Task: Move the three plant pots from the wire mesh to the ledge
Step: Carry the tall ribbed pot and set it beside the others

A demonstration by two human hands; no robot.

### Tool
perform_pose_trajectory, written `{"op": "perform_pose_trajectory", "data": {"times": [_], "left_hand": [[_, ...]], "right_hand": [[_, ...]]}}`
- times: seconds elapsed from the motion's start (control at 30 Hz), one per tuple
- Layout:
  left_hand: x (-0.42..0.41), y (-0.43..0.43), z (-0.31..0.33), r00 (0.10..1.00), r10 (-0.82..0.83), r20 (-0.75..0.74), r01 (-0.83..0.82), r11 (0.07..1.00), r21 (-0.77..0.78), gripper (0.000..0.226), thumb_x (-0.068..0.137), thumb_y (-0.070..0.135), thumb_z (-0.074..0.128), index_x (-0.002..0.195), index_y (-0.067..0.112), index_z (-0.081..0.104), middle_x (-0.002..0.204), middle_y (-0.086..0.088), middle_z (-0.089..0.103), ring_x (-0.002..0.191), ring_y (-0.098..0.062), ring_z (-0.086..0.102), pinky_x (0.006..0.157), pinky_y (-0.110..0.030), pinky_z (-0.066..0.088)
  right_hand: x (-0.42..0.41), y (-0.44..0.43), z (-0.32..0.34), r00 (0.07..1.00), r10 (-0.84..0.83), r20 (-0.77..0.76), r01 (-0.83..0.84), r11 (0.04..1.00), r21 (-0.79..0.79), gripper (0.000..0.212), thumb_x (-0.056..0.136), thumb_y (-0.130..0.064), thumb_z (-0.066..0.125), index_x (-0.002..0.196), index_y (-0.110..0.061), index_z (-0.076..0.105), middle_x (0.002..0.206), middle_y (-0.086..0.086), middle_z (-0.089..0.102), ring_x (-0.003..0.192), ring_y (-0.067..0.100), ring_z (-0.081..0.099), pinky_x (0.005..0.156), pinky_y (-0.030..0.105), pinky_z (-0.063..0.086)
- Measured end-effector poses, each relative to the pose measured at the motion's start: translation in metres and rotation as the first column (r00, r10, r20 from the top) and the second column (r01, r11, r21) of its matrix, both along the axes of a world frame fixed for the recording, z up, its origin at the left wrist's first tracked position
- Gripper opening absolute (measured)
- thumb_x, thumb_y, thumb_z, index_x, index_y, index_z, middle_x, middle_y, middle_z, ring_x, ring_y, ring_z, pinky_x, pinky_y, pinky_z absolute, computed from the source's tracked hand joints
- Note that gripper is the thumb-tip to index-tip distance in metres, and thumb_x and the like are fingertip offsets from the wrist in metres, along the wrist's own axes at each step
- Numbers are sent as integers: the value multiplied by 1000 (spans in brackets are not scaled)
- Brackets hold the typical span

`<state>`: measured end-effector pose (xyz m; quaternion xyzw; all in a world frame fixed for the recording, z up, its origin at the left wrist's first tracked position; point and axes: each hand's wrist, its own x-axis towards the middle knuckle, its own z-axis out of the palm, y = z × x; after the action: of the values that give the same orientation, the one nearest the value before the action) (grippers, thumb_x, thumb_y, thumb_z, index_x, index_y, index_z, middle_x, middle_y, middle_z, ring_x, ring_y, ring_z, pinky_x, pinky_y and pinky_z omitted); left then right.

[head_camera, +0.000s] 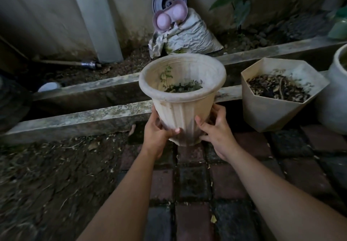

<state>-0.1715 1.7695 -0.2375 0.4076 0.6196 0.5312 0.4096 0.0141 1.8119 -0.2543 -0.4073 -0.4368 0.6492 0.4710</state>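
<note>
1. You hold the round ribbed pot (181,98) low on its wall, left hand (156,134) and right hand (217,137) with fingers wrapped around it, in front of the concrete ledge (80,117).
2. This looks like the carry-and-place step; the hexagonal pot (277,100) already stands beside it to the right.
3. Next, you need a level bare stretch of ledge to set the base flat.

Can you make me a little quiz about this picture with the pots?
1. True or false: only one hand holds the round ribbed pot.
2. What grows inside that pot?
3. Which shape is the rim of the pot to its right? A) round B) angular C) star

Key:
1. False: the left hand and the right hand both grip it low on its sides.
2. A small green seedling.
3. B: the angular pot holds dry soil.
</note>
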Motion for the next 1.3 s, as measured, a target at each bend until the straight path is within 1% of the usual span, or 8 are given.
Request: {"op": "perform_pose_trajectory", "data": {"times": [0.1, 0.37, 0.53, 0.67, 0.8, 0.97, 1.13, 1.3], "left_hand": [[6, -3, -8, 999, 18, 31, -18, 1000, -5, 106, 58, -1, 90, 152, 19, 46, 141, -8, 66, 132, -29, 61, 108, -59, 52], [2, -6, -16, 999, 35, 2, -35, 996, -77, 109, 53, 0, 92, 151, 18, 47, 143, -7, 64, 135, -29, 58, 110, -59, 51], [-20, -8, 6, 1000, 3, -26, -7, 986, -164, 82, 67, -16, 84, 139, 15, 59, 130, -5, 71, 125, -28, 67, 90, -48, 63], [-50, -3, 57, 985, 174, 17, -173, 984, -43, 68, 88, -8, 62, 144, 30, 55, 131, -1, 69, 111, -17, 73, 83, -40, 63], [-47, 17, 102, 989, 103, -101, -109, 993, -48, 55, 89, 23, 60, 136, 51, 56, 141, 2, 62, 128, -25, 59, 95, -48, 54], [-18, 38, 106, 892, 103, -440, -154, 985, -83, 85, 96, -1, 58, 162, 39, 24, 158, -11, 43, 139, -31, 50, 107, -47, 53], [-19, 45, 103, 863, 226, -451, -244, 970, 20, 67, 95, -8, 44, 140, 41, 57, 127, -1, 57, 111, -21, 59, 85, -40, 63], [-44, 51, 107, 885, 154, -438, -161, 987, 21, 70, 94, -14, 45, 137, 40, 57, 131, -3, 62, 111, -19, 65, 80, -30, 62]], "right_hand": [[-9, -3, 0, 996, -86, 13, 85, 995, 47, 69, 89, -29, 77, 144, -28, 35, 148, -2, 50, 138, 23, 50, 107, 64, 47], [7, -8, -9, 991, -2, 135, -14, 993, 117, 62, 95, -16, 72, 142, -28, 34, 144, -3, 48, 136, 16, 50, 114, 52, 46], [27, -7, 8, 995, 59, 80, -61, 998, 30, 44, 84, -33, 62, 127, -35, 54, 126, -21, 62, 97, -17, 66, 81, 24, 49], [36, 1, 37, 991, -64, 116, 51, 992, 113, 36, 83, -34, 53, 119, -34, 57, 118, -15, 67, 99, -7, 69, 74, 18, 56], [24, 0, 67, 965, -123, 231, 73, 974, 214, 78, 76, -64, 61, 137, -17, 47, 127, -3, 63, 112, 10, 65, 88, 30, 55], [8, 6, 73, 882, -190, 432, 62, 954, 293, 56, 95, -36, 66, 141, -13, 44, 117, -3, 59, 89, 0, 57, 61, 5, 44], [3, 10, 83, 873, -175, 456, 53, 962, 268, 49, 97, -23, 60, 139, -8, 40, 120, 4, 60, 102, 17, 58, 75, 21, 45], [-24, -14, 80, 852, -235, 468, 115, 955, 272, 69, 97, -27, 64, 147, 1, 26, 114, 5, 61, 96, 19, 62, 62, 10, 46]]}}
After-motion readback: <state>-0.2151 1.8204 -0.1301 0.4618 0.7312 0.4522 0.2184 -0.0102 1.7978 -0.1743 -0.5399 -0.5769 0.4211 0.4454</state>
